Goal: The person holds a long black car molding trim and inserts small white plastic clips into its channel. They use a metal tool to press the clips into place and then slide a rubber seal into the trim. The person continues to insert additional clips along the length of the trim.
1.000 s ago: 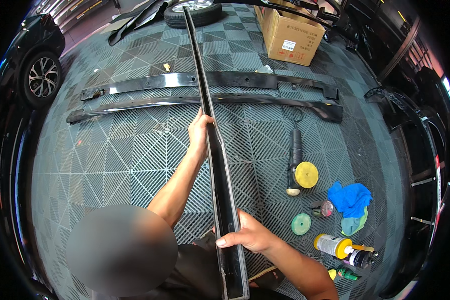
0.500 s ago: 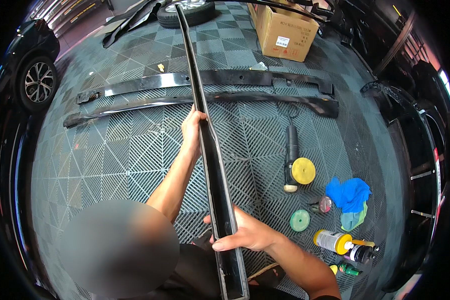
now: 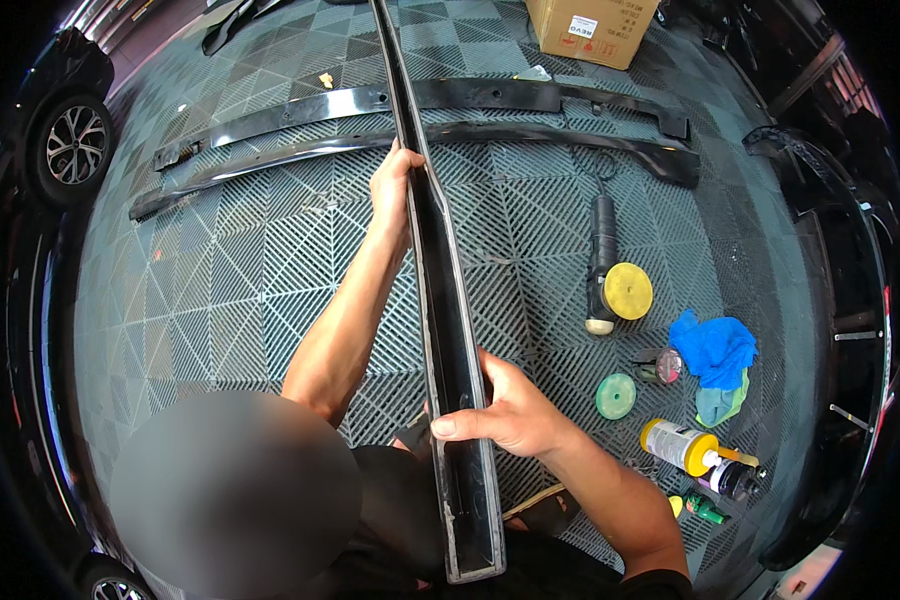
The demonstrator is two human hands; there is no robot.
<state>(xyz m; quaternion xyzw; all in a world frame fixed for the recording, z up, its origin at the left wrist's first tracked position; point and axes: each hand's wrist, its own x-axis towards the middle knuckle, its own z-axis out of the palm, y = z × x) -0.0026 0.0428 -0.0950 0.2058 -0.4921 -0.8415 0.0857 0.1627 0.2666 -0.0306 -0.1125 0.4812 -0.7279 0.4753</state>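
A long black channel-shaped trim panel (image 3: 438, 270), its hollow side facing up, runs from near my lap to the far edge of the view. My left hand (image 3: 395, 180) is closed round its left side, partway along, with the thumb over the rim. Nearer to me, my right hand (image 3: 500, 415) grips the panel from the right; its thumb lies across the hollow and the other fingers are mostly hidden beneath. Two more long black trim panels, a flatter one (image 3: 490, 95) and a curved one (image 3: 530, 137), lie crosswise on the floor beyond my hands.
To the right on the tiled floor lie a polisher (image 3: 602, 250) with a yellow pad, a green pad (image 3: 616, 396), a blue cloth (image 3: 713, 347) and a yellow-and-white bottle (image 3: 679, 446). A cardboard box (image 3: 595, 30) stands far right. A dark car (image 3: 60, 130) is at left.
The view has tilted down, so the floor things sit higher in the picture. The held panel's near end now shows fully. Both hands keep their hold.
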